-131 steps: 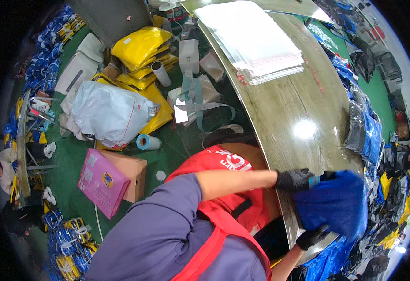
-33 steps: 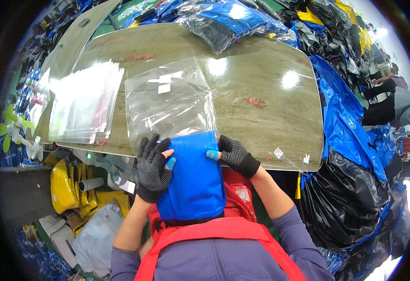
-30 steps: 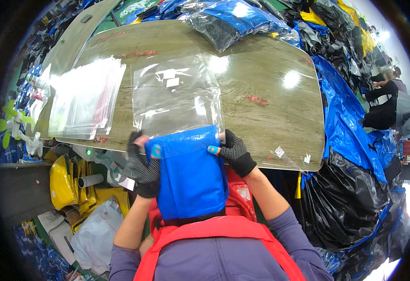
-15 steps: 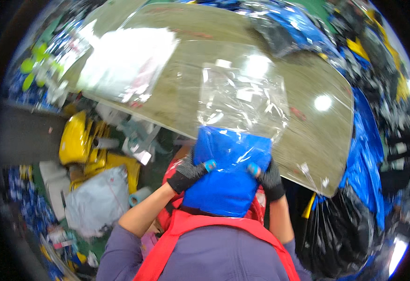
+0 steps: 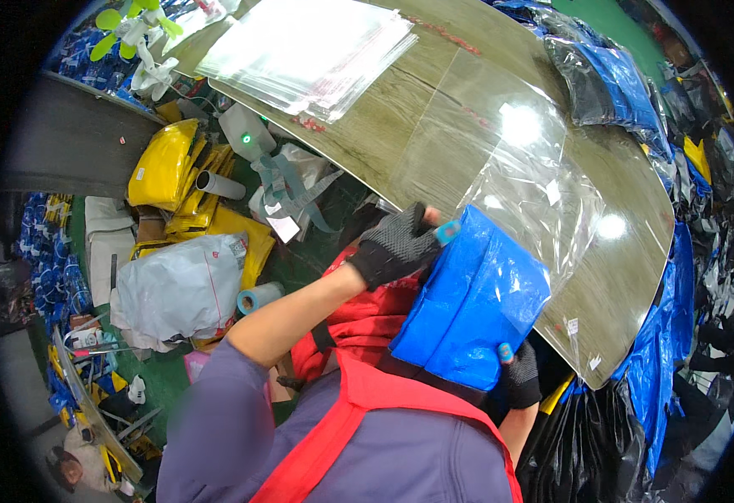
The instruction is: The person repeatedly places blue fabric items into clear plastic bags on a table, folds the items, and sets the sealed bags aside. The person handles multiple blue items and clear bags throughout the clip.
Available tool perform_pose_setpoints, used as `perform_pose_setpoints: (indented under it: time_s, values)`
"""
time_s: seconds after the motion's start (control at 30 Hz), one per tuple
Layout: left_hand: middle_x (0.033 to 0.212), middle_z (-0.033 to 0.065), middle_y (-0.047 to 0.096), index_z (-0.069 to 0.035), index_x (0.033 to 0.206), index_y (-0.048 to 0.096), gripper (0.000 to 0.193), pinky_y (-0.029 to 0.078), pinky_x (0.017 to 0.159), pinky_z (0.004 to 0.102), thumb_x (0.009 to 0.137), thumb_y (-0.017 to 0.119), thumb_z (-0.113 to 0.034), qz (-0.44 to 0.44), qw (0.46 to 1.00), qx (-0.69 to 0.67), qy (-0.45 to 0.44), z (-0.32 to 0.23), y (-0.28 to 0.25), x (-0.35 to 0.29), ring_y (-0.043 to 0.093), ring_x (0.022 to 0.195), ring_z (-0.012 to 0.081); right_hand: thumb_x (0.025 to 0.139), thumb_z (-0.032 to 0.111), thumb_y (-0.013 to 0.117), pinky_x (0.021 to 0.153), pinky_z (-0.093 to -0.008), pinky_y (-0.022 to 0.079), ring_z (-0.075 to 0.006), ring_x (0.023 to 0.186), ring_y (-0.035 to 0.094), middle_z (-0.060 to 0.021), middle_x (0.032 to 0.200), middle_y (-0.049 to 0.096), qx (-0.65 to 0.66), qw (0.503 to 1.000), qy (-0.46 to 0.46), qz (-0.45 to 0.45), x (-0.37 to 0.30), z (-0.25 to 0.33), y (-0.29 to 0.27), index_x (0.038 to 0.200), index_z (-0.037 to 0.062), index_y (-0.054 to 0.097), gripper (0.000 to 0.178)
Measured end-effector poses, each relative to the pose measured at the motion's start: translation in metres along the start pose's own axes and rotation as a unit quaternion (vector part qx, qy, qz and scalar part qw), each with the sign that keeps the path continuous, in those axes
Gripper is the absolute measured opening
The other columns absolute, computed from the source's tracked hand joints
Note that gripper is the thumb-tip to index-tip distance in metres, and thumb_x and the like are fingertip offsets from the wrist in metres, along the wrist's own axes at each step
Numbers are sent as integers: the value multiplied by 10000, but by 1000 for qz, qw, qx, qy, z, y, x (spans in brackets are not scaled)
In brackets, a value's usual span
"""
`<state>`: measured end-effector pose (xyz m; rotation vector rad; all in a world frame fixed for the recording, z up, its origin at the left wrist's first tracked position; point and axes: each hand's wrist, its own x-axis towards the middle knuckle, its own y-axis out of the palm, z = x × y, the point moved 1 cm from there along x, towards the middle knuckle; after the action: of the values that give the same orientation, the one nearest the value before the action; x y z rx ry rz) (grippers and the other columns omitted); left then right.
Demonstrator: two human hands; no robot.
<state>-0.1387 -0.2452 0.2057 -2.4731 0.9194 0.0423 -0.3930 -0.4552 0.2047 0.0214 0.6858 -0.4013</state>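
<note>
A folded blue sheet [image 5: 476,302] with a glossy face lies tilted over my lap and the table's near edge. From its far end a clear plastic bag [image 5: 543,197] spreads across the tabletop; how far the sheet sits inside the bag is hard to see. My right hand [image 5: 520,377], in a black-grey glove with a taped thumb, grips the sheet's near right edge, thumb on top and fingers hidden below. At the sheet's far left corner is my left hand [image 5: 396,247], gloved alike, fingers curled and thumb closed towards them; what they pinch cannot be made out.
A stack of clear bags [image 5: 317,54] lies on the wood-patterned table [image 5: 375,142]. Packed blue-black bundles [image 5: 610,80] sit at its far right. Yellow folded goods [image 5: 166,168], a pale grey sack [image 5: 182,285] and a blue roll [image 5: 260,297] are at left. A black bag [image 5: 585,444] hangs at right.
My left hand has come off the top of the blue sheet to its far left corner. My right hand has slid to the near right edge. The sheet has turned clockwise as the view shifted.
</note>
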Motion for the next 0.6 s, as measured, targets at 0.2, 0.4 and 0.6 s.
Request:
perform_pose_setpoints:
  time_s: [0.2, 0.4, 0.6]
  values:
    - [873, 215, 624, 23, 999, 598, 565, 457, 756, 406, 902, 536, -530, 37, 989, -140, -21, -18, 24, -7, 595, 838, 308, 776, 374, 763, 875, -357, 488, -231, 992, 600, -124, 1143, 612, 101, 978, -138, -118, -23, 26, 16, 1211, 5, 529, 616]
    - [1451, 174, 381, 20, 1446, 290, 748, 252, 1116, 403, 949, 492, -501, 340, 870, -353, -47, 27, 5, -112, 308, 1376, 274, 767, 383, 773, 978, -399, 436, -247, 1129, 544, -155, 1232, 569, 211, 976, 29, -51, -50, -21, 34, 1328, -17, 454, 760]
    - [1104, 86, 615, -44, 1150, 546, 307, 496, 871, 321, 973, 540, -294, 52, 961, -271, 9, 18, -16, -21, 600, 992, 182, 838, 424, 709, 881, -342, 491, -188, 971, 614, -122, 1050, 665, 177, 984, -30, -21, -38, -16, 33, 1188, -26, 592, 583]
